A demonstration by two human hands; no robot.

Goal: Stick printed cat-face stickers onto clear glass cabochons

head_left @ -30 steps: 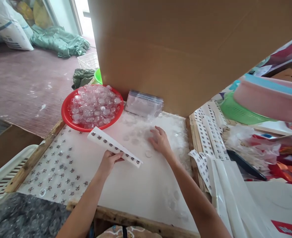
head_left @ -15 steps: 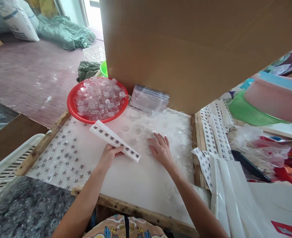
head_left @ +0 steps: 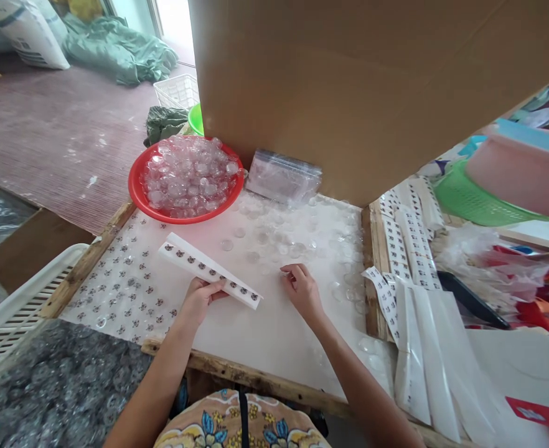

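Note:
My left hand (head_left: 200,297) grips a white strip of stickers (head_left: 209,269) printed with a row of small dark animal faces, thumb on top near its lower edge. To its right, my right hand (head_left: 302,287) is just above the white tabletop (head_left: 251,333), thumb and fingers drawn together. Whatever is between those fingertips is too small or hidden to make out. Clear round discs (head_left: 281,238) lie scattered past the right hand. On the left of the table, several discs with the printed faces (head_left: 132,283) rest in loose rows.
A red basin (head_left: 139,198) heaped with clear discs stands at the back left. Beside it lies a clear zip bag (head_left: 284,176) against a tall cardboard box (head_left: 349,93). Wooden strips (head_left: 274,381) edge the table. More sticker strips (head_left: 417,246) lie at right, a white basket (head_left: 32,289) at left.
My right hand has gone from spread fingers to fingers drawn together, pulling back slightly from the discs. The strip in my left hand has shifted a little left. The view has tilted slightly.

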